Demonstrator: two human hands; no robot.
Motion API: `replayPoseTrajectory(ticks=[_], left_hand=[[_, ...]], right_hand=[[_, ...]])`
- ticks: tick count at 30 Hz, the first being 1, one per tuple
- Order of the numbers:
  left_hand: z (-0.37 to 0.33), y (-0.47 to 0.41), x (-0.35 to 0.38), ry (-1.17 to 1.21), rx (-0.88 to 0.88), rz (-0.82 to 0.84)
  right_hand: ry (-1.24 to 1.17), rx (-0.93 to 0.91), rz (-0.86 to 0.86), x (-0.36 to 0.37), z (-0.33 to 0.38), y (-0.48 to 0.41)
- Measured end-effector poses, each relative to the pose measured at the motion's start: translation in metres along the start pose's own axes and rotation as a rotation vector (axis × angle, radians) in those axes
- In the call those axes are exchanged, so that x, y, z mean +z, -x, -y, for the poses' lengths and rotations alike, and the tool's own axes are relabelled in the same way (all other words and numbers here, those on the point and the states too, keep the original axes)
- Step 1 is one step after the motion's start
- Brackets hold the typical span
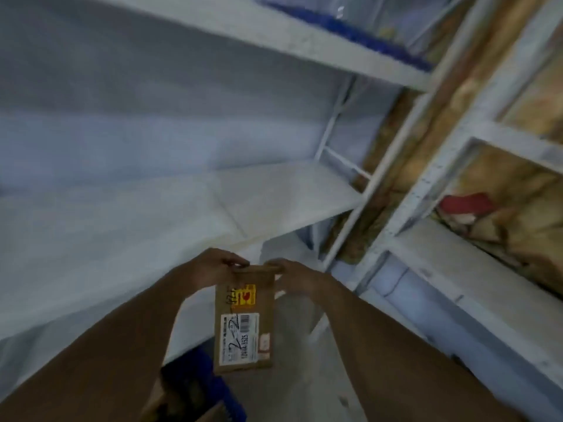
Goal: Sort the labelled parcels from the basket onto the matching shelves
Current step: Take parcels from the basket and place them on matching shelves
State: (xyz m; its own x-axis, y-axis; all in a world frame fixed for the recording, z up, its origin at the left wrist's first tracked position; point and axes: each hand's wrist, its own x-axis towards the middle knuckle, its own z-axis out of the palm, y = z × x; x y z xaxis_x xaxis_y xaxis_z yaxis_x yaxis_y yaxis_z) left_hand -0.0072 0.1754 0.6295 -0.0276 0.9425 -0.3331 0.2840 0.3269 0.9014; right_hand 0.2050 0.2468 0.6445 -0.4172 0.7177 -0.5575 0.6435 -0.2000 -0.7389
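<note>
A flat brown cardboard parcel hangs in front of me, with a white barcode label and a yellow and red sticker facing me. My left hand pinches its top left corner. My right hand grips its top right corner. A white shelf board lies just beyond the hands, bare where it shows. Below the parcel is the blue basket, with brown parcels partly showing inside it.
A higher white shelf carries a blue item at its back. White uprights separate this rack from a neighbouring rack on the right, which holds brown wrapped parcels and a red one. Pale floor shows below.
</note>
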Motion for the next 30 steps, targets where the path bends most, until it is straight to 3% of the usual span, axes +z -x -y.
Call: replayPoseTrajectory(ticks=[4,8,11,14,19,21,26,30], left_hand=[[-0.184,-0.001,0.089,-0.141,0.27,0.153],[-0.323,0.044,0.189,0.009,0.52,0.188],[-0.39,0.084,0.254,0.103,0.646,0.165],[-0.432,0.122,0.304,0.179,0.674,0.218],[-0.475,0.201,0.356,0.338,0.655,0.313],[-0.488,0.218,0.363,0.359,0.698,0.301],[-0.515,0.24,0.35,0.331,0.804,0.259],[-0.53,0.245,0.336,0.358,0.84,0.245]], right_hand=[[-0.001,-0.139,-0.295,-0.143,0.002,0.149],[-0.206,-0.226,-0.614,-0.233,-0.013,0.316],[-0.449,-0.369,-0.943,-0.277,-0.035,0.424],[-0.611,-0.522,-1.162,-0.299,-0.056,0.52],[-0.776,-0.733,-1.184,-0.296,-0.075,0.604],[-0.821,-0.725,-1.207,-0.289,-0.08,0.621],[-0.363,-0.538,-1.512,-0.286,-0.064,0.664],[-0.235,-0.557,-1.631,-0.285,-0.034,0.676]])
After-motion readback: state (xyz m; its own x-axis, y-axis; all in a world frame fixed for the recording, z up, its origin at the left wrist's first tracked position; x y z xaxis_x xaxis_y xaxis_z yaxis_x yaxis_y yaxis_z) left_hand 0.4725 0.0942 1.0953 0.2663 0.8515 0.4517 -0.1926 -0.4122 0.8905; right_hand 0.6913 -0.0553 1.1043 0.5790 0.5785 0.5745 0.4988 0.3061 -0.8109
